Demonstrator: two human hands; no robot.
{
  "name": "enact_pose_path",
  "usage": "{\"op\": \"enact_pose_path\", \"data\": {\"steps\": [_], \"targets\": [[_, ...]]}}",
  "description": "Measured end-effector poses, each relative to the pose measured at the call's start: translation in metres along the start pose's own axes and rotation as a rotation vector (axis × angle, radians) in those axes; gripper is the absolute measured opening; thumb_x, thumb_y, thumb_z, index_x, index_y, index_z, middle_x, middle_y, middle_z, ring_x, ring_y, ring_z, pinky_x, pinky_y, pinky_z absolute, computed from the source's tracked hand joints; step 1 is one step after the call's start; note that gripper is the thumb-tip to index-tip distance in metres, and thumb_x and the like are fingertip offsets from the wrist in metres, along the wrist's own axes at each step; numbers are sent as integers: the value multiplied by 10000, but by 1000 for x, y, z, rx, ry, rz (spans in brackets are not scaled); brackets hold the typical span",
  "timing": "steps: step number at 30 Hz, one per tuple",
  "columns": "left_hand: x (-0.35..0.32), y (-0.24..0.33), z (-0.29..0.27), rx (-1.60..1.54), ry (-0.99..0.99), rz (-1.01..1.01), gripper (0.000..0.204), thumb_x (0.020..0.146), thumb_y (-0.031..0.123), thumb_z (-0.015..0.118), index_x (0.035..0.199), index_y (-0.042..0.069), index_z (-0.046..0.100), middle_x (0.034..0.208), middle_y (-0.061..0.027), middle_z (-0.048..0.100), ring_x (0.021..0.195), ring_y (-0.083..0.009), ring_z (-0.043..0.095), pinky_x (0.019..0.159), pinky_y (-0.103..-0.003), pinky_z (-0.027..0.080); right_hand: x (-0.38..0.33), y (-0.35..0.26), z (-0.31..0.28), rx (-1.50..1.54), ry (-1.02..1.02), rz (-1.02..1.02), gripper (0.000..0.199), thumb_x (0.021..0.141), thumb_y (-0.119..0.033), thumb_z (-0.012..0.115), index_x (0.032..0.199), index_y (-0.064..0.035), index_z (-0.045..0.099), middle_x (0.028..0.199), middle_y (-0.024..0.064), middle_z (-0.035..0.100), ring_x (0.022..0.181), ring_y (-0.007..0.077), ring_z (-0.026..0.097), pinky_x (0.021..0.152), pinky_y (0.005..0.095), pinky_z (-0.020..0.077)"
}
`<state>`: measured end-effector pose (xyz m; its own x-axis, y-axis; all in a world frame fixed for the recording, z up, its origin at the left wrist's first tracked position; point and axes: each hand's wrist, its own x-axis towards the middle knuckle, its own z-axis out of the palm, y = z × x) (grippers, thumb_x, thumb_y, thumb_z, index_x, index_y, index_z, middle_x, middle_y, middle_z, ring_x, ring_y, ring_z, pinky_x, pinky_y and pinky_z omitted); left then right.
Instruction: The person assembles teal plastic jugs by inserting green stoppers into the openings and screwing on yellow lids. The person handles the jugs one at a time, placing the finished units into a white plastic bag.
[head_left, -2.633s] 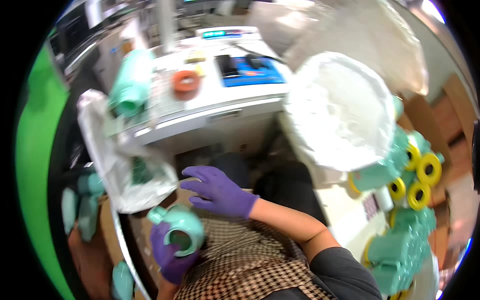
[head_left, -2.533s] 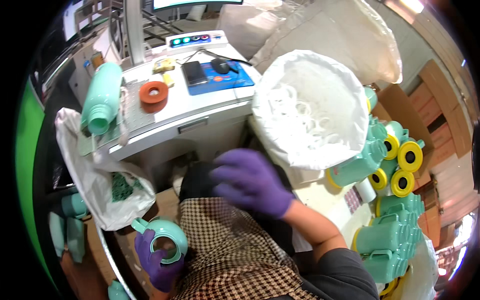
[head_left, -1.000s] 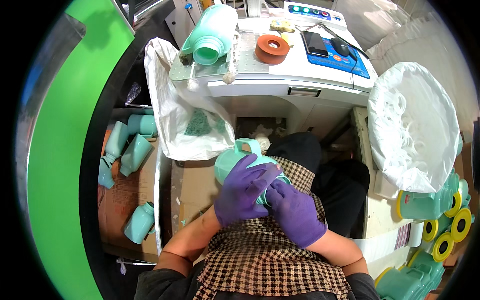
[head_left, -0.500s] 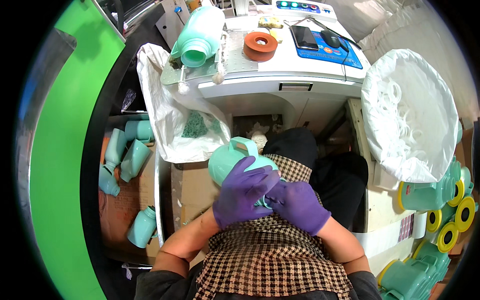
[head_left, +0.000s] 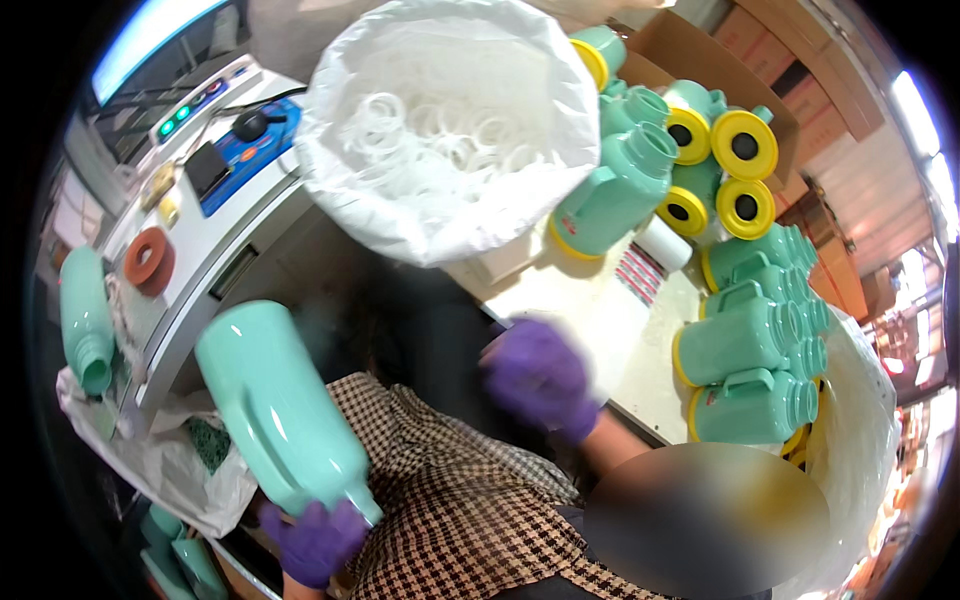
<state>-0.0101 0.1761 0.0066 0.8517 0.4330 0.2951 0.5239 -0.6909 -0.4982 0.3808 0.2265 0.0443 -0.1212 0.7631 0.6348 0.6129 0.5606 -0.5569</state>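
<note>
At the far left, a mint-green plastic bottle [head_left: 84, 318] lies on its side on the left end of the white machine top [head_left: 222, 232], near a flat orange ring [head_left: 147, 259]. Below it a clear plastic bag [head_left: 165, 462] hangs from the machine's edge. The left hand [head_left: 314, 540], in a purple glove, has its fingers wrapped around the narrow end of a large mint-green plastic flask body [head_left: 282, 406], held tilted above the checked apron [head_left: 470, 510]. The right hand [head_left: 537, 375], also gloved in purple and blurred, hovers near the edge of the pale bench [head_left: 600, 330]; its finger spread cannot be told. Above it stands a white sack of white plastic rings [head_left: 450, 120]. At right, mint-green jugs with yellow bases [head_left: 750, 330] lie stacked.
</note>
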Motion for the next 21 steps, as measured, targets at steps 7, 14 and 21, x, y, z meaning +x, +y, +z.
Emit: {"op": "enact_pose_path", "data": {"steps": [7, 14, 21], "targets": [[12, 35, 35, 237, -91, 502, 182, 868, 442, 576, 1044, 401, 596, 1115, 185, 539, 1021, -61, 496, 820, -479, 348, -126, 207, -149, -598, 369, 545, 206, 829, -124, 766, 1010, -37, 720, 1054, 122, 691, 1006, 287, 655, 906, 392, 512], [28, 37, 21, 73, -58, 343, 208, 885, 431, 578, 1087, 380, 583, 1140, 151, 521, 1070, -77, 500, 931, -507, 334, -113, 231, -143, -783, 286, 650, 198, 832, -188, 732, 981, -58, 741, 1015, 122, 679, 974, 305, 660, 880, 386, 520], [-29, 61, 77, 563, 35, 592, 477, 902, 315, 610, 1319, 144, 454, 1320, -34, 492, 1221, -176, 485, 1127, -370, 341, -91, 184, -126, -762, 386, 308, 105, 842, -101, 721, 938, -56, 715, 983, 120, 641, 986, 292, 623, 905, 405, 487]]}}
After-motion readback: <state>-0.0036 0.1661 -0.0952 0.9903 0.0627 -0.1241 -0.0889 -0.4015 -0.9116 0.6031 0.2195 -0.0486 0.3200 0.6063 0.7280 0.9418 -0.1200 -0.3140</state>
